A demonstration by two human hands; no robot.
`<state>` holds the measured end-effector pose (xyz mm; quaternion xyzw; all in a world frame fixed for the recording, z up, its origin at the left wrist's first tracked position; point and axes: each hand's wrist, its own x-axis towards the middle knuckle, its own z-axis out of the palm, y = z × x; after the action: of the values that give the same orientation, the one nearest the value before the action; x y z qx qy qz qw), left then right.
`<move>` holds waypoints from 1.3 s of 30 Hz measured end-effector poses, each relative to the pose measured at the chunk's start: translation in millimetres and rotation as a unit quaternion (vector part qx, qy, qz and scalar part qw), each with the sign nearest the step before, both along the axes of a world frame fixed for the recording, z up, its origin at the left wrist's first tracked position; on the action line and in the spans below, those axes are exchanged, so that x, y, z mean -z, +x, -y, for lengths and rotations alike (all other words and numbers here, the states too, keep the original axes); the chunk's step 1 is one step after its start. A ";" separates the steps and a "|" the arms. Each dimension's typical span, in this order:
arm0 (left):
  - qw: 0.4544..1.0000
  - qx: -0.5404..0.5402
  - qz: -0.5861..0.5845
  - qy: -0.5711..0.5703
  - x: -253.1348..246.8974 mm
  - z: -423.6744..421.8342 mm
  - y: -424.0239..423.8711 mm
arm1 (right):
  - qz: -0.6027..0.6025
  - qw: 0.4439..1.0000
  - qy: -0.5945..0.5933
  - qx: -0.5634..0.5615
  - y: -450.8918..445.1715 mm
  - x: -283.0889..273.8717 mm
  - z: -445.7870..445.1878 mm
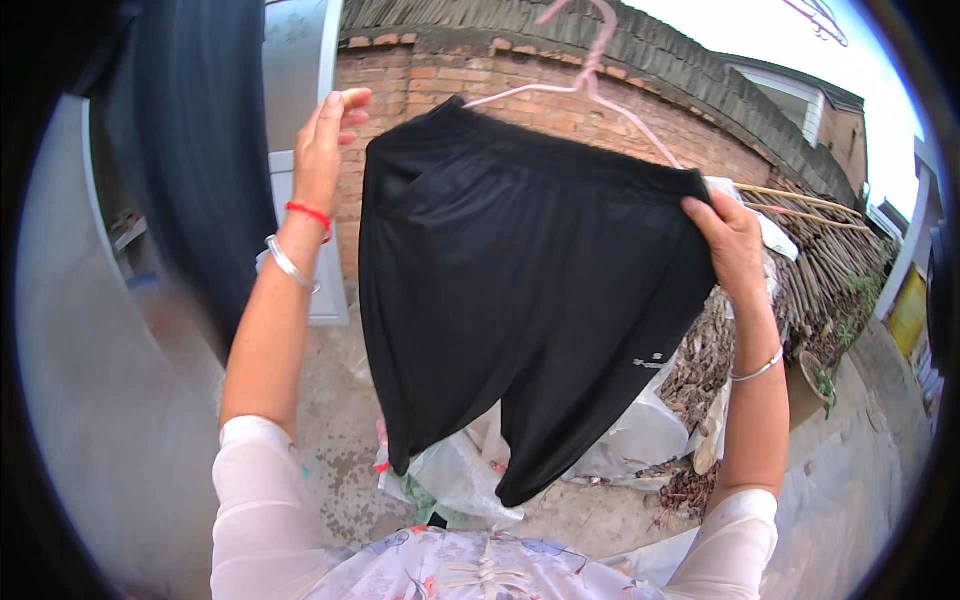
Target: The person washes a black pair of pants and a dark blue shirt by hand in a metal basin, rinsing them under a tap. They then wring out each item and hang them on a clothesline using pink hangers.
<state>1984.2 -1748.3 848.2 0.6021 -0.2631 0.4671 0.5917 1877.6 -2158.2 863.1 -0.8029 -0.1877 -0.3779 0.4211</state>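
Black pants (525, 285) hang from a pink wire hanger (592, 86) right in front of me, waistband up. Small pale print shows low on one leg. The hanger's lower part is hidden inside the waistband. My right hand (727, 236) pinches the waistband's right corner, thumb on the front. To the left of the waistband, my left hand (326, 146) is raised and apart from the cloth, fingers partly spread and holding nothing.
A dark hanging cloth (199, 150) is close on the left. Behind stands a brick wall (457, 79) with stacked sticks (825, 247) at right. Plastic sheeting (457, 480) lies on the concrete ground. A potted plant (814, 379) stands at right.
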 end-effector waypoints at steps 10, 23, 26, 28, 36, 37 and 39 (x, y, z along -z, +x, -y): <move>0.988 -0.024 -0.046 0.145 -31.8 24.5 -4.0 | -0.038 0.993 -0.033 -0.107 -35.3 -57.8 -32.8; 0.944 -0.209 0.249 0.061 -110.5 30.1 -20.0 | 0.371 0.875 -0.181 0.252 -58.4 -220.6 -67.7; 0.906 -0.255 0.320 0.110 -70.2 43.5 -48.6 | 0.443 0.817 -0.194 0.313 -47.0 -278.2 -54.3; 0.913 -0.213 0.310 0.157 -41.4 40.7 -66.8 | 0.443 0.798 -0.170 0.371 -38.1 -305.3 -63.1; 0.920 0.013 0.132 0.369 68.3 54.8 -78.1 | 0.443 0.772 -0.088 0.446 5.7 -376.0 -80.6; 0.920 0.076 0.067 0.378 89.5 56.1 -70.6 | 0.433 0.777 -0.078 0.450 10.0 -380.6 -80.0; 0.910 0.163 -0.061 0.377 132.9 57.5 -65.5 | 0.433 0.790 -0.065 0.430 20.7 -376.9 -83.7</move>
<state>1918.7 -1805.9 715.3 0.7562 -0.4777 0.1923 0.4037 1898.3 -2074.5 1240.0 -0.5789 -0.0095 -0.8146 0.0361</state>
